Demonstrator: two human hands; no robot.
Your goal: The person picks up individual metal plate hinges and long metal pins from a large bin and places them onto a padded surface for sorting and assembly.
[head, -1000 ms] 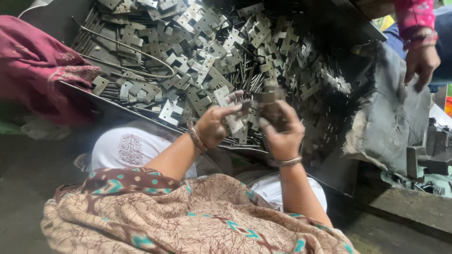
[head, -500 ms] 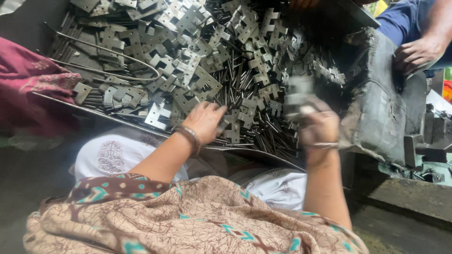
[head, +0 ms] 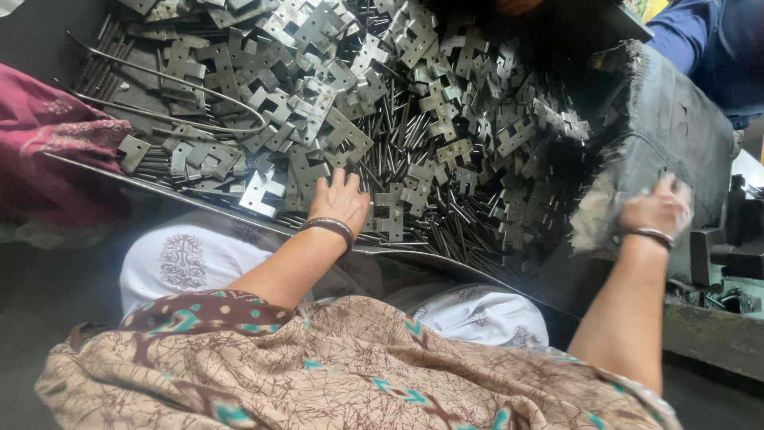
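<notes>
Nearest lay the patterned brown shawl [head: 334,374] over the lap, both forearms reaching out from it. The left hand [head: 341,203] rested palm-down, fingers spread, on the near edge of the heap of stamped metal hinge plates [head: 334,119] and thin steel pins [head: 446,215], pinching nothing; the plates lay just ahead of its fingertips, the pins' long axes running mostly away and rightward. The right hand [head: 657,209] was well apart to the right, against the worn dark padded block [head: 668,135], its grip too blurred to tell. Beyond, a bent wire rod [head: 183,84] crossed the heap's far left, with a maroon cloth [head: 56,151] bounding the left edge
</notes>
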